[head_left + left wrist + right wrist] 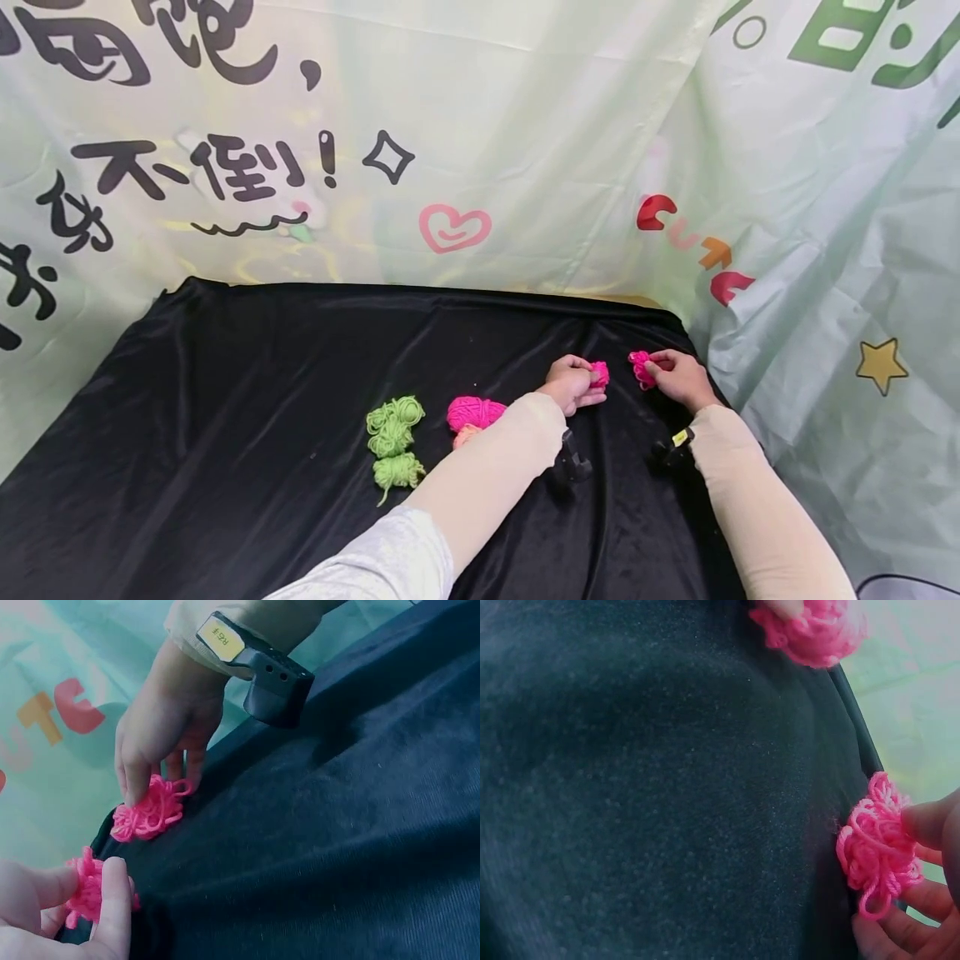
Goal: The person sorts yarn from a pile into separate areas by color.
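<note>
Left hand pinches a small pink yarn bundle, thumb against fingers. Right hand pinches a looser pink bundle just to its right, the two apart, at the right side of the black cloth. Hard to tell if either is lifted. Green yarn farther left; darker pink ball and peach yarn partly behind left sleeve.

Bold black characters reading "不倒!" mark a pale green fabric backdrop left of its pink outlined smiling heart, beneath a cropped black "饱,". Right of the heart, rounded red, pink and orange letters spell "CUTE"; higher up sits a cropped green "的". Below right, a yellow rectangular label on a black plastic wrist device bears tiny inverted lettering, only an R legible.
</note>
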`<action>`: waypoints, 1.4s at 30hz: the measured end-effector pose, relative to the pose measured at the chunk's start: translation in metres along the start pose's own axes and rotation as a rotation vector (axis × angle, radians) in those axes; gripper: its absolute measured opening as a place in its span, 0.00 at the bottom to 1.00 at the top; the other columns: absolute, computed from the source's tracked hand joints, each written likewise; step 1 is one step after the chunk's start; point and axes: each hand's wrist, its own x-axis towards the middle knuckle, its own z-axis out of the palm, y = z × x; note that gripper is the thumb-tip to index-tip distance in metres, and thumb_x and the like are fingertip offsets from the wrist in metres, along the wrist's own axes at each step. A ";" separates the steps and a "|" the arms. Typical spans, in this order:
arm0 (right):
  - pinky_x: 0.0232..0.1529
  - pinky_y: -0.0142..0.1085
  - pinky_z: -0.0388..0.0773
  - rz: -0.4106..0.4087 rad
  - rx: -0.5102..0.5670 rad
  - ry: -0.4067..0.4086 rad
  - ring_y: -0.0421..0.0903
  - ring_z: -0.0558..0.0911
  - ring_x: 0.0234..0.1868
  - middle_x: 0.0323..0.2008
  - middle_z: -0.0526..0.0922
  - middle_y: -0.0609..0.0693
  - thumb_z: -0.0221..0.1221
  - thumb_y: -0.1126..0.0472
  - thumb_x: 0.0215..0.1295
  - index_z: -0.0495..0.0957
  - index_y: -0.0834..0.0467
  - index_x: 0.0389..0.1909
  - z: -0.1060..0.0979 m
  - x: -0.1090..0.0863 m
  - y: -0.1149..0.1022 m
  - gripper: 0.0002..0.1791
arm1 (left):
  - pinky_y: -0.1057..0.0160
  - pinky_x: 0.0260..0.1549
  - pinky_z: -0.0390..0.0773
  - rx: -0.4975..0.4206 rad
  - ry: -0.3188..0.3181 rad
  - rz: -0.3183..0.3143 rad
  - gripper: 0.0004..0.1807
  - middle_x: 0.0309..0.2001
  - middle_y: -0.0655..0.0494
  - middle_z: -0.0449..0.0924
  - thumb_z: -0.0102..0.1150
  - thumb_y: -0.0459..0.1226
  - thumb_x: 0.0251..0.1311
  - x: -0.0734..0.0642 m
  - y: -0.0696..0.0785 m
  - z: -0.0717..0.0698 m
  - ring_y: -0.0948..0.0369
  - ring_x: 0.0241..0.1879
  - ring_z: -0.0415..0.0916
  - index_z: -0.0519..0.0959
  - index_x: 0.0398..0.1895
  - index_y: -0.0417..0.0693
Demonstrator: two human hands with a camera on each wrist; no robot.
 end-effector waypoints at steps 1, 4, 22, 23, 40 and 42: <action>0.44 0.50 0.72 0.005 -0.002 0.001 0.61 0.79 0.43 0.40 0.83 0.64 0.56 0.53 0.69 0.76 0.69 0.51 0.000 0.000 0.000 0.22 | 0.52 0.33 0.82 -0.008 0.001 0.004 0.13 0.26 0.47 0.80 0.57 0.18 0.55 0.000 -0.001 0.002 0.47 0.33 0.83 0.72 0.28 0.45; 0.45 0.51 0.72 0.015 -0.009 -0.002 0.61 0.78 0.44 0.41 0.82 0.65 0.55 0.53 0.69 0.75 0.69 0.52 0.001 0.000 0.002 0.23 | 0.52 0.32 0.82 -0.027 0.008 0.015 0.15 0.25 0.48 0.79 0.55 0.16 0.54 0.002 -0.003 0.007 0.45 0.36 0.83 0.72 0.24 0.44; 0.44 0.50 0.72 0.002 -0.008 -0.001 0.60 0.79 0.43 0.41 0.82 0.64 0.55 0.53 0.69 0.76 0.68 0.52 0.000 0.002 0.003 0.22 | 0.45 0.52 0.73 -0.089 -0.265 -0.119 0.19 0.56 0.46 0.75 0.58 0.40 0.67 0.011 -0.009 0.014 0.45 0.60 0.69 0.75 0.56 0.39; 0.44 0.49 0.72 0.001 -0.006 -0.005 0.59 0.79 0.43 0.40 0.82 0.64 0.55 0.53 0.69 0.76 0.68 0.52 0.000 0.001 0.003 0.22 | 0.44 0.54 0.72 -0.097 -0.293 -0.136 0.23 0.60 0.45 0.71 0.57 0.43 0.68 0.012 -0.010 0.013 0.45 0.64 0.65 0.72 0.61 0.38; 0.43 0.48 0.73 0.002 -0.008 -0.007 0.58 0.80 0.41 0.39 0.83 0.63 0.55 0.54 0.69 0.77 0.67 0.51 -0.001 0.001 0.002 0.21 | 0.42 0.56 0.69 -0.188 -0.313 -0.356 0.42 0.56 0.26 0.67 0.50 0.61 0.65 0.004 -0.010 0.019 0.34 0.60 0.66 0.60 0.69 0.37; 0.40 0.45 0.74 0.008 0.012 -0.019 0.55 0.81 0.37 0.38 0.83 0.62 0.55 0.54 0.69 0.76 0.68 0.51 -0.001 0.001 0.002 0.21 | 0.42 0.57 0.68 -0.200 -0.324 -0.382 0.41 0.55 0.26 0.68 0.50 0.60 0.65 0.001 -0.011 0.021 0.33 0.59 0.67 0.60 0.69 0.39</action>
